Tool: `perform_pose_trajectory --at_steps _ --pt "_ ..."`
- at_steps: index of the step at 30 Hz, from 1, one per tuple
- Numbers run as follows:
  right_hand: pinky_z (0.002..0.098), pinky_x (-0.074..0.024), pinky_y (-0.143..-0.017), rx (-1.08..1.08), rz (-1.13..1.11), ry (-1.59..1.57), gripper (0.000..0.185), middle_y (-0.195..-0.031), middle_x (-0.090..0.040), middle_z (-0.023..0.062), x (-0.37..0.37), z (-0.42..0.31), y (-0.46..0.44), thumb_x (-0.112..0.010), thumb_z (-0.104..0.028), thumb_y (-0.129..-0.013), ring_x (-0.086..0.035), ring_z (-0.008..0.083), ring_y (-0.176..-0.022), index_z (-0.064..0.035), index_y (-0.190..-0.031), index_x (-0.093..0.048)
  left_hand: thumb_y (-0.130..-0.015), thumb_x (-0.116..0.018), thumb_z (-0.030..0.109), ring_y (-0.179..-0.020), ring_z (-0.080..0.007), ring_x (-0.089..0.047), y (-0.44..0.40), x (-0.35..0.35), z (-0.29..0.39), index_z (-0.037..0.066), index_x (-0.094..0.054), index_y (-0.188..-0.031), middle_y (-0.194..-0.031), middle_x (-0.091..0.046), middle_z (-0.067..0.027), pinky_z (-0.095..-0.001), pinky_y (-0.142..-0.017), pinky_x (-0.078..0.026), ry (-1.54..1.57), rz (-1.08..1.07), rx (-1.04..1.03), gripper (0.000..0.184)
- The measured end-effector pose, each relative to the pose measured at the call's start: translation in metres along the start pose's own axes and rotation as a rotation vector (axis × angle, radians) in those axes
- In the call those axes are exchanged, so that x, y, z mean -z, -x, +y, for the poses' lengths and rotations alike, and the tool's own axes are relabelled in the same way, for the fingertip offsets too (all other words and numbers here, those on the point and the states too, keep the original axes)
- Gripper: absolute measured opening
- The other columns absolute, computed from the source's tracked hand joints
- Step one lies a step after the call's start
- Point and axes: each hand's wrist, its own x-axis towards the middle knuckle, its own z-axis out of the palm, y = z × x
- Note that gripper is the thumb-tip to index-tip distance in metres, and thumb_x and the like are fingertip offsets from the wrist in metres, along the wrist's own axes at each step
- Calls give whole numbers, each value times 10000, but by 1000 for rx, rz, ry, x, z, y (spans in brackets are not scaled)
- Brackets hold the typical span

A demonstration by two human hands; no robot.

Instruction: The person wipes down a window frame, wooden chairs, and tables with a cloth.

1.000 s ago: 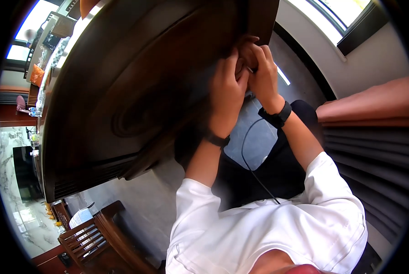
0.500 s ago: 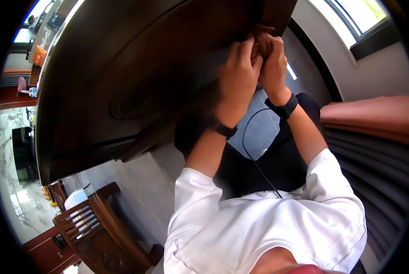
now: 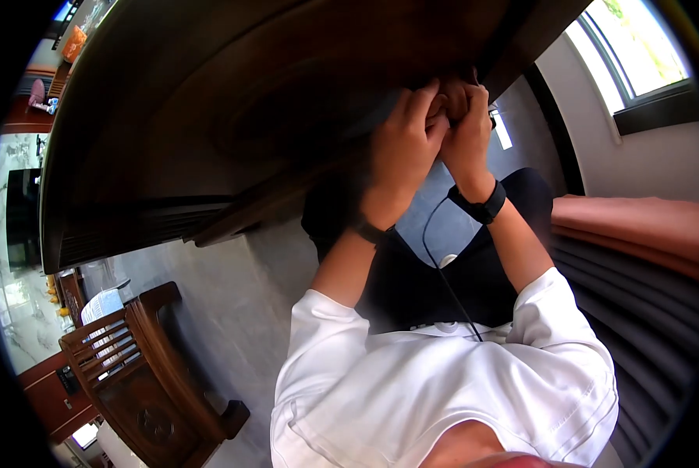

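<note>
My left hand (image 3: pixel 406 144) is raised against the dark wooden furniture (image 3: pixel 232 101), its fingers curled and pressed close to the other hand. Beside it, my right hand (image 3: pixel 466 129) has bent fingers near the lower edge of the wood. The fingertips of both hands meet, and what lies between them is too dark and small to make out. Each wrist wears a black band. A thin black cable (image 3: pixel 426 238) hangs in a curve from near the right wrist down to the white shirt.
A carved wooden chair (image 3: pixel 158 374) stands at the lower left on the grey floor (image 3: pixel 240 312). Pink and dark grey curtains (image 3: pixel 630 234) hang at the right, below a window (image 3: pixel 638 47). My dark-trousered legs are beneath my hands.
The view has shifted, so the furniture, chair and window appear in different places. Both hands stay together at the wood with fingers bent.
</note>
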Motion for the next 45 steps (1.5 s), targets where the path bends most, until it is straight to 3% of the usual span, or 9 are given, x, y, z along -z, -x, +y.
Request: perform_pose_trajectory --at_steps 6,16,24,28,30,32,35,39,45 --pt "413 -514 -603 200 -66 66 549 -1059 -583 176 -31 -27 10 -754 -19 -645 -620 392 -772 -37 -1133 -503 -832 -704 60 -916 -313 -693 20 47 -20 74 -603 -1261 -1067 -653 -150 -362 -749 -586 46 131 -14 441" --pt "437 -544 -650 117 -388 -26 456 -1058 -627 156 -91 -78 70 -697 -96 -757 -650 382 -835 -60 -1183 -539 -895 -671 40 -1009 -243 -698 95 100 -85 32 -599 -1279 -1159 -685 -145 -338 -818 -584 -86 213 284 391" --pt "389 -527 -649 341 -446 -272 493 -1052 -607 109 -113 -179 33 -694 -46 -701 -644 334 -850 -102 -1179 -584 -931 -547 -24 -1054 -260 -659 70 172 -59 -47 -478 -1364 -1253 -615 -203 -330 -868 -551 88 639 194 439" --pt "352 -519 -521 399 -146 -194 417 -913 -542 76 -87 -175 -7 -697 -105 -741 -626 252 -699 -130 -1142 -584 -912 -571 -45 -978 -242 -672 15 155 -33 -16 -574 -1312 -1132 -665 -142 -325 -825 -548 49 654 32 401" --pt "395 -530 -570 309 -107 -130 535 -1020 -564 85 -65 -160 -16 -787 -96 -641 -637 316 -756 -139 -1131 -579 -812 -598 -93 -857 -259 -656 -3 134 -22 36 -638 -1260 -984 -650 -131 -328 -755 -540 -20 580 -64 468" --pt "403 -538 -634 312 18 -141 563 -1079 -583 107 -52 -133 -20 -786 -46 -626 -641 349 -819 -119 -1140 -571 -880 -577 -76 -999 -217 -663 -4 116 -10 9 -599 -1281 -1154 -670 -124 -323 -858 -541 -94 383 -65 410" --pt "416 -536 -698 196 29 -114 542 -1080 -608 140 -46 -99 -8 -738 10 -666 -636 381 -884 -84 -1170 -562 -874 -641 -41 -882 -238 -669 4 86 -17 63 -631 -1253 -1000 -663 -106 -320 -761 -556 -64 308 -47 393" --pt "424 -533 -698 63 -99 -72 607 -1092 -626 136 -54 -85 19 -722 3 -686 -642 375 -888 -94 -1264 -562 -887 -637 -31 -906 -240 -683 24 86 -29 61 -626 -1257 -1055 -680 -109 -327 -768 -557 -108 223 28 382" --pt "406 -534 -651 168 -209 -163 651 -1044 -613 126 -62 -108 18 -768 -55 -682 -642 353 -846 -109 -1292 -547 -923 -597 -33 -974 -216 -690 38 118 -30 -4 -614 -1252 -1103 -692 -157 -316 -770 -565 -101 243 126 331"
